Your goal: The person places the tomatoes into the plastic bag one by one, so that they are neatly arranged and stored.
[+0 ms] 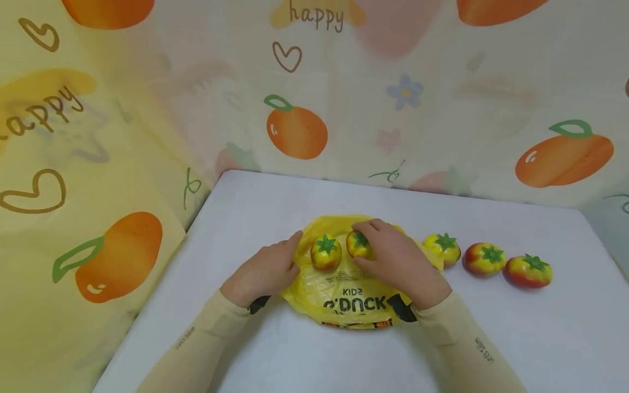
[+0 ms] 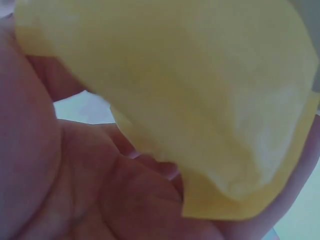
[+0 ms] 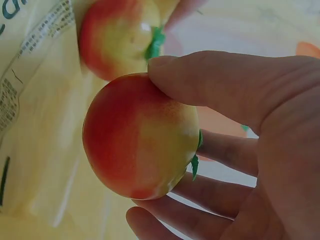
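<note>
A yellow plastic bag point(image 1: 312, 300) with printed lettering lies on the table between both hands. My left hand point(image 1: 267, 270) holds the bag's left edge; in the left wrist view the yellow plastic point(image 2: 165, 95) lies between thumb and fingers, hiding part of them. A red-and-yellow fruit with a green star-shaped calyx point(image 3: 140, 140) is gripped by my right hand point(image 1: 393, 254), thumb on one side and fingers on the other. Close beside it, a second such fruit point(image 1: 326, 256) sits within the bag's outline; whether it is inside or on top I cannot tell.
Right of the bag stand three more fruits in a row: a yellower one point(image 1: 444, 248) partly behind the bag, then two redder ones point(image 1: 484, 259) point(image 1: 528, 271). The white table point(image 1: 275, 191) ends at a patterned cloth backdrop point(image 1: 344, 136) behind and to the left.
</note>
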